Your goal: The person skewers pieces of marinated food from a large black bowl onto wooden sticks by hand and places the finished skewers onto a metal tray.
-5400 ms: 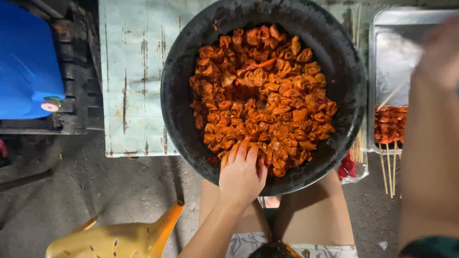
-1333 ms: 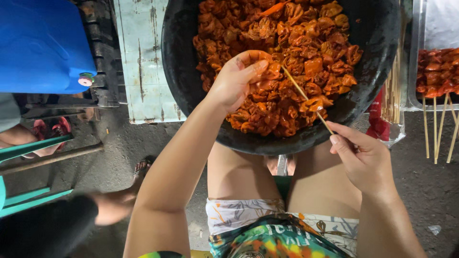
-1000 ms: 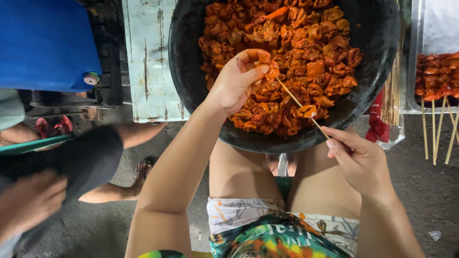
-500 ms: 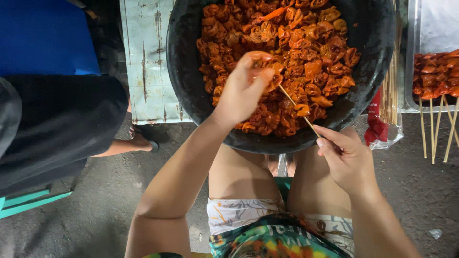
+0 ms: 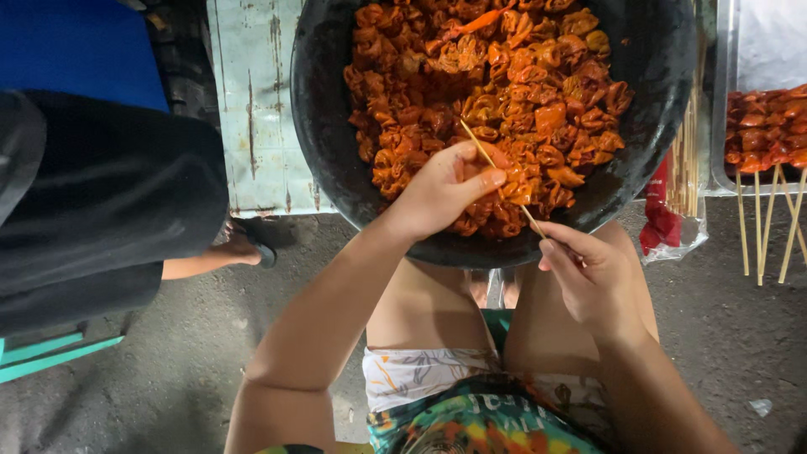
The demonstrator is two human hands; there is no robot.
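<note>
**Skewer and meat over the black basin**

A thin pale wooden skewer (image 5: 503, 185) runs slantwise over the near edge of a large round black basin (image 5: 328, 143), its tip pointing up and left above the meat. The right hand (image 5: 593, 277) pinches the skewer's lower end between thumb and fingertips, closed on the stick just outside the basin's rim. The left hand (image 5: 445, 189) reaches in over the rim and is closed around an orange-red marinated meat piece (image 5: 513, 192), pressed against the middle of the skewer; the stick passes beside its fingers. The two hands sit close together, joined by the skewer.

The basin is heaped with glossy orange-red marinated meat chunks (image 5: 496, 76) and rests against the person's bare knees, above patterned shorts (image 5: 471, 412). Behind the basin on the left stands a worn pale-green metal surface (image 5: 256, 101) with rust streaks.

To the right, a bundle of bare wooden sticks (image 5: 685, 160) stands beside a red plastic wrapper (image 5: 664, 223), and a shiny metal tray (image 5: 727, 126) holds finished meat skewers (image 5: 769, 134) whose sticks hang over its near edge.

On the left, another person's dark-clothed leg (image 5: 101, 210) crosses the grey concrete floor (image 5: 193, 336), the foot in a sandal (image 5: 248, 248), with a blue container (image 5: 76, 42) behind.
</note>
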